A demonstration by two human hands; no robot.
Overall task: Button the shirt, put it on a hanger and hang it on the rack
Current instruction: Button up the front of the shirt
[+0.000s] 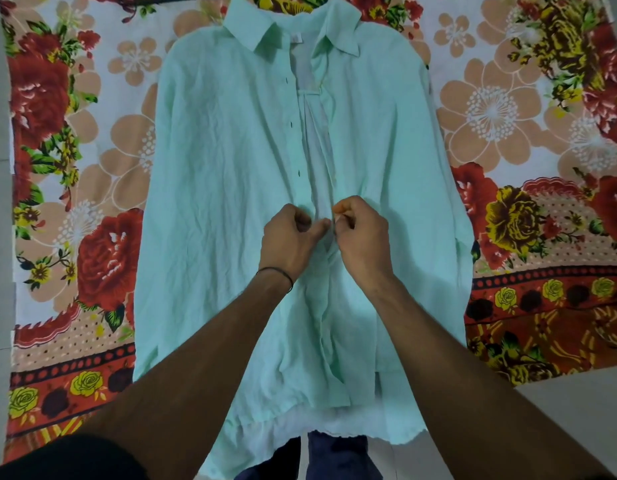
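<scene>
No writing, number, brand or sign can be read. The shirt (231,168) shows no legible tag or print, and the floral cloth (58,140) under it carries only a pattern of flowers.
</scene>
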